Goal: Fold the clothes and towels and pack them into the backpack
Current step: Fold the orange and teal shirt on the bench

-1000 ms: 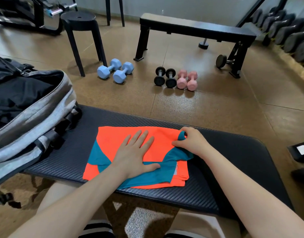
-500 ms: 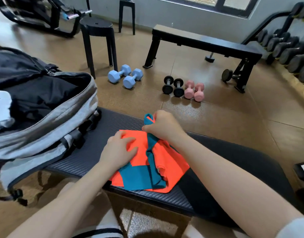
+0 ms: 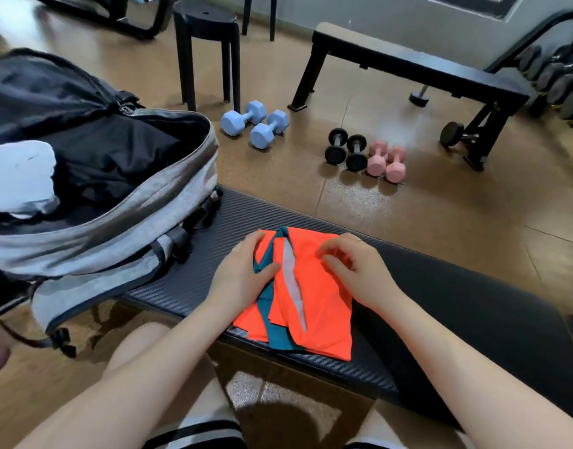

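Note:
An orange and teal shirt [image 3: 314, 296] lies folded into a narrow stack on the black padded bench [image 3: 473, 306] in front of me. My left hand [image 3: 243, 270] grips the shirt's left edge, thumb on the teal part. My right hand [image 3: 353, 267] rests on the top orange layer with curled fingers pinching the cloth. To the left on the bench lies the grey backpack [image 3: 132, 218], its main compartment open. Inside it are dark fabric and a white folded item [image 3: 19, 176].
On the floor beyond the bench lie blue dumbbells [image 3: 254, 123], black dumbbells [image 3: 346, 150] and pink dumbbells [image 3: 387, 158]. A black stool [image 3: 207, 50] and a flat weight bench [image 3: 408, 66] stand further back. A dumbbell rack [image 3: 563, 79] lines the right wall.
My right hand carried the shirt's right side over to the left and laid it down, making the stack narrower. My left hand shifted from pressing flat to holding the left edge.

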`<act>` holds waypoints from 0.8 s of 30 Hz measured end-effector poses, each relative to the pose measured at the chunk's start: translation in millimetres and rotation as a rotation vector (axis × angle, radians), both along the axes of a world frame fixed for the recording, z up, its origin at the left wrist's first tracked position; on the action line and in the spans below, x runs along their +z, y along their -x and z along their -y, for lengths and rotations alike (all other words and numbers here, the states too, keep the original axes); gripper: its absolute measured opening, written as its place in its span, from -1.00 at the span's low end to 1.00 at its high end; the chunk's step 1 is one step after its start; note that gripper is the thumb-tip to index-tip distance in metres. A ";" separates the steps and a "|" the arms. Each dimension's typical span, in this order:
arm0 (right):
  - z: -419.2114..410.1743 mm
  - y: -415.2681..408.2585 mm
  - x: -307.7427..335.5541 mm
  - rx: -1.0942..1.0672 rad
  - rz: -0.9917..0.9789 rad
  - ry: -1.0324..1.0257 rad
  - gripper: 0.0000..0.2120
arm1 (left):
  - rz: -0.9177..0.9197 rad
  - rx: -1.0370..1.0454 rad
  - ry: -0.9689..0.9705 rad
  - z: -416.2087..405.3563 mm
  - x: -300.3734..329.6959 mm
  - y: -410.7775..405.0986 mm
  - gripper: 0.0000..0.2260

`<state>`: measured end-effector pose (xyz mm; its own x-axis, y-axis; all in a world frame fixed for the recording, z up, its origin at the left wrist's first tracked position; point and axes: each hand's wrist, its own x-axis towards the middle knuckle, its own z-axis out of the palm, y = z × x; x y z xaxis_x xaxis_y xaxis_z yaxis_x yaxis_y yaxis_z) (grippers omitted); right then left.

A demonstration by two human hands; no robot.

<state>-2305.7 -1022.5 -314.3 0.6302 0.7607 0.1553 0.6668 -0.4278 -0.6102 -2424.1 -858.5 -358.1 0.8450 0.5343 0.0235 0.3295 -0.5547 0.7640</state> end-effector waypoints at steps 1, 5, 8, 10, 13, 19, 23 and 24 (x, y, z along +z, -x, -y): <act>-2.3 0.7 -1.3 0.058 0.037 0.048 -0.79 | 0.037 0.012 0.015 0.0 -0.9 0.3 -0.56; -28.2 -8.8 4.9 0.136 0.177 0.214 -0.55 | 0.085 0.010 -0.025 4.8 0.4 -0.2 -0.80; -50.1 -18.3 8.8 0.257 0.356 0.433 -0.50 | 0.089 0.022 0.020 6.3 -3.0 2.9 -0.85; -57.9 -22.6 7.7 0.317 0.293 0.513 -0.52 | 0.085 0.026 0.007 6.5 -4.1 5.7 -0.83; -62.8 -32.8 10.6 0.402 0.133 0.424 -0.65 | 0.053 0.080 0.012 2.1 -5.4 5.2 -0.87; -78.2 -29.6 16.6 0.327 -0.163 0.046 -0.87 | 0.179 0.055 0.895 -6.0 5.8 11.8 -0.44; -94.3 -23.6 -19.9 0.214 0.023 0.119 -0.77 | 0.072 0.168 0.568 2.5 16.1 7.2 -0.44; -95.3 -22.8 -24.0 0.177 0.045 0.140 -0.70 | 0.025 0.196 0.406 7.9 18.2 6.3 -0.44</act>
